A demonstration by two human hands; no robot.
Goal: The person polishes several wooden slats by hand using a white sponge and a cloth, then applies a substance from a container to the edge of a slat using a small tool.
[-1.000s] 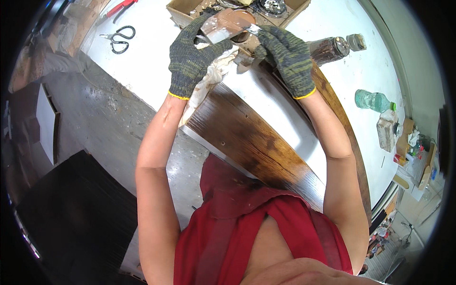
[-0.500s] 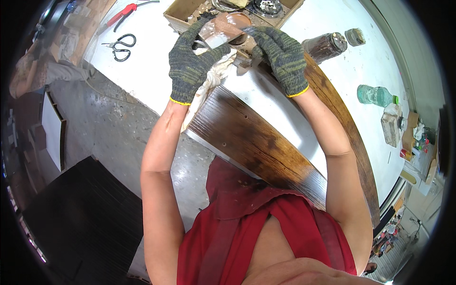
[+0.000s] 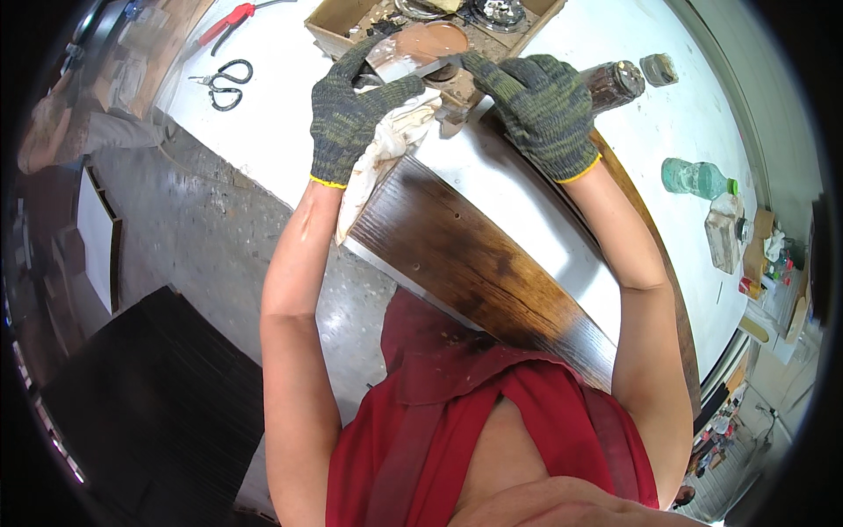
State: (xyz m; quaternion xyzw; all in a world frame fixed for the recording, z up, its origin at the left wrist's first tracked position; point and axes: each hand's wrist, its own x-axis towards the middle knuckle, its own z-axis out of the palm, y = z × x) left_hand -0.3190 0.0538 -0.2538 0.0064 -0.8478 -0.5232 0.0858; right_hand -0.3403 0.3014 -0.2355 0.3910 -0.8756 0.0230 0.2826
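Observation:
My left hand [image 3: 351,123], in a green and black knitted glove, grips a flat, pale plate [image 3: 406,54] smeared with brown paste. A crumpled white cloth [image 3: 386,154] hangs between that hand and the end of a dark wood-grain board [image 3: 474,246]. My right hand [image 3: 544,114], gloved alike, has its fingers closed on a thin metal scraper [image 3: 432,68], whose edge lies against or just by the near side of the plate. Both hands are over the near side of a shallow cardboard box [image 3: 332,37].
On the white table [image 3: 281,114] lie black-handled scissors [image 3: 224,85] and a red-handled tool [image 3: 230,22]. To the right stand a stained brown jar [image 3: 615,85], a small lidded jar [image 3: 658,69], a green plastic bottle [image 3: 698,177] and a squarish container [image 3: 724,233]. A second wood-grain board [image 3: 672,290] runs under my right arm.
My right hand has shifted a little right and turned, its back now showing more. The scraper now sits along the plate's near edge. The left hand has barely moved.

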